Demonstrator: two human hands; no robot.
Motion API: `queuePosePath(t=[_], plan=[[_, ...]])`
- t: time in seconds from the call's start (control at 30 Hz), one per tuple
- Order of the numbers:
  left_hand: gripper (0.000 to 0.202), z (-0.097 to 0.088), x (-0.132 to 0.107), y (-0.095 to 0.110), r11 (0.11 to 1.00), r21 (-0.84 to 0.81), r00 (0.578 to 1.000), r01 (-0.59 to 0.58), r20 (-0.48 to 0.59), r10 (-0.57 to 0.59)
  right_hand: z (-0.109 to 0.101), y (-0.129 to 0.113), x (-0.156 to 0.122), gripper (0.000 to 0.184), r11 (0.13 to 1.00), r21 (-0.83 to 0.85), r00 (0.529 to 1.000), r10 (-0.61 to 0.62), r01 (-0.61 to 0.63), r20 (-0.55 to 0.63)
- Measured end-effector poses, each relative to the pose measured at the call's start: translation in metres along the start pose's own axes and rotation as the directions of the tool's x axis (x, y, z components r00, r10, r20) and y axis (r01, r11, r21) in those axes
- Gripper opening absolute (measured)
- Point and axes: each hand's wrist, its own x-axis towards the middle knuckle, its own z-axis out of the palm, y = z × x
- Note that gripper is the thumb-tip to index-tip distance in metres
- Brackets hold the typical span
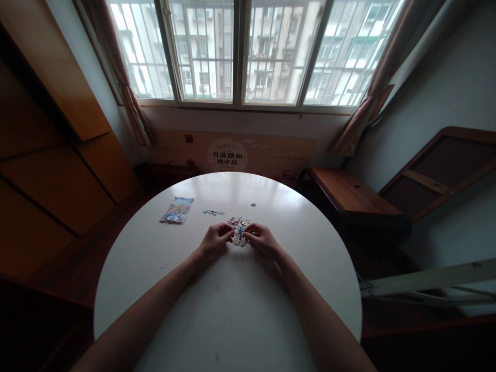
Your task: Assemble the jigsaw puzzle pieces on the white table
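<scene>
Table (pixel 225 310) — two hands (pixel 213 241) (pixel 264 241), one puzzle pile (pixel 239 238)

There are two hands, one left hand (pixel 215 241) and one right hand (pixel 263 239), at one pile of jigsaw pieces (pixel 239 240), which are too small for exact counting. On one round tabletop (pixel 225 310) I count also one row of pieces (pixel 213 212) and one picture sheet (pixel 177 210). Behind are four window panes (pixel 207 51) and two curtains (pixel 134 116).
</scene>
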Motion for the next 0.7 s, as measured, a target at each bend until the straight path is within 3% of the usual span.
queuePosePath(t=[0.7], plan=[[0.030,0.0007,-0.0008,0.0043,0.997,0.068,0.997,-0.033,0.069,0.028,0.0003,0.0050,0.0023,0.034,1.000,0.002,1.000,-0.001,0.001,-0.026]])
